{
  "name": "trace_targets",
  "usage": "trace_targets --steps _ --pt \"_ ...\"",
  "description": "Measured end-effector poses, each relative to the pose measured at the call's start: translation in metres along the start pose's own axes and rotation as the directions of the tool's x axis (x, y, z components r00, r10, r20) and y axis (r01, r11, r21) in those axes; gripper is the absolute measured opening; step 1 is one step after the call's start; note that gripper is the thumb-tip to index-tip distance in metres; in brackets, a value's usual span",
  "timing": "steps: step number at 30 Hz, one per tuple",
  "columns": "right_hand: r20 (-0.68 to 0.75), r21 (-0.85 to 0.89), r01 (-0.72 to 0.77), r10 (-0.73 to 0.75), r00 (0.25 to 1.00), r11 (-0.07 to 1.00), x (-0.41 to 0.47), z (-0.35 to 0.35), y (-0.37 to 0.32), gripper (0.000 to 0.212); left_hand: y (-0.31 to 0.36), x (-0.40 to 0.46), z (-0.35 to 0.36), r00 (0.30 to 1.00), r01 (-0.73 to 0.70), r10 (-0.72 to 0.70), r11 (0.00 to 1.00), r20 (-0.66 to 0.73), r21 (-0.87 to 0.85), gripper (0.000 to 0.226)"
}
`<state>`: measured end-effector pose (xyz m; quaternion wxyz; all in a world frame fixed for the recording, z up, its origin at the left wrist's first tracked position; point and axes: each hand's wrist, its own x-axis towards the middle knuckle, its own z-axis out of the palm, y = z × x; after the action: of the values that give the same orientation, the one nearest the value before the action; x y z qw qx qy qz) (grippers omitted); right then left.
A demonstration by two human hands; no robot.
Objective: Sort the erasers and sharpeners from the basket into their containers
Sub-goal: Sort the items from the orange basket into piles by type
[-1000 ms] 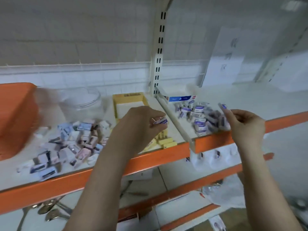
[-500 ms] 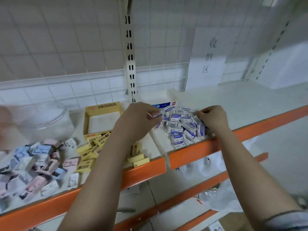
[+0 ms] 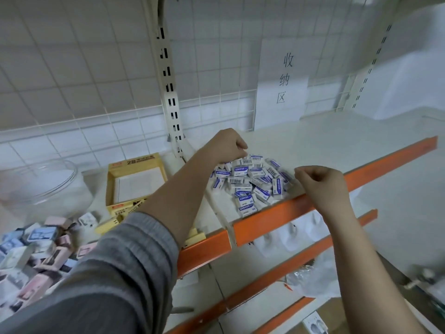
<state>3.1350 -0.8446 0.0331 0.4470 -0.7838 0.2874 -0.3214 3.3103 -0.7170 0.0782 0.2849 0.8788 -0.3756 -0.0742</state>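
While both hands hovered curled over the blue-and-white erasers (image 3: 250, 183) heaped on the shelf (image 3: 337, 145), whether the left hand (image 3: 227, 147) or right hand (image 3: 321, 180) pinched anything was unclear — pastel sharpeners (image 3: 36, 247) lay unsorted, the yellow box (image 3: 134, 182) nearly empty.

1. Even, dim, cool indoor light; source not visible.
2. Shadows soft and faint.
3. Wide-angle bend: upright post (image 3: 168, 75) and shelf (image 3: 337, 150) edges curve toward the frame borders.
4. Grey sleeve (image 3: 125, 273) near the lens soft; bottom-left corner blurred.
5. No strong glare.
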Motion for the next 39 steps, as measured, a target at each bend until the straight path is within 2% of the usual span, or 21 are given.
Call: trace_targets --steps 5,10,15,20,25,30,34,37,39 --pt "0.051 0.010 0.038 -0.039 0.998 0.999 -0.016 -0.002 -0.009 0.015 -0.008 -0.031 -0.007 0.986 0.028 -0.045 0.993 -0.160 -0.111 0.026" --pt "0.119 -0.001 0.111 -0.110 0.987 0.994 -0.034 0.011 -0.032 0.008 -0.022 -0.103 -0.037 0.944 0.142 -0.179 0.979 -0.279 -0.147 0.024" --pt "0.231 0.048 0.234 -0.239 0.943 0.971 -0.066 0.044 -0.074 0.017 -0.042 -0.191 -0.082 0.874 0.221 -0.261 0.965 -0.410 -0.144 0.020" --pt "0.369 0.094 0.323 -0.335 0.867 0.942 -0.115 0.098 -0.125 0.025 -0.083 -0.271 -0.134 0.756 0.314 -0.314 0.944 -0.574 -0.102 0.020" --pt "0.437 0.123 0.349 -0.366 0.822 0.929 -0.176 0.167 -0.172 0.027 -0.152 -0.344 -0.182 0.717 0.405 -0.335 0.914 -0.611 -0.026 0.023" --pt "0.402 0.098 0.417 -0.419 0.814 0.903 -0.251 0.254 -0.214 0.029 -0.236 -0.408 -0.236 0.746 0.441 -0.357 0.897 -0.563 0.016 0.018" --pt "0.428 0.071 0.450 -0.435 0.792 0.890 -0.292 0.302 -0.261 0.026 -0.277 -0.451 -0.278 0.758 0.464 -0.374 0.885 -0.535 0.038 0.022" --pt "0.503 -0.003 0.537 -0.463 0.730 0.843 -0.305 0.330 -0.295 0.028 -0.299 -0.473 -0.295 0.761 0.497 -0.409 0.867 -0.504 0.046 0.024" --pt "0.595 -0.067 0.626 -0.473 0.650 0.777 -0.307 0.351 -0.315 0.032 -0.310 -0.484 -0.299 0.763 0.509 -0.424 0.859 -0.488 0.049 0.025"
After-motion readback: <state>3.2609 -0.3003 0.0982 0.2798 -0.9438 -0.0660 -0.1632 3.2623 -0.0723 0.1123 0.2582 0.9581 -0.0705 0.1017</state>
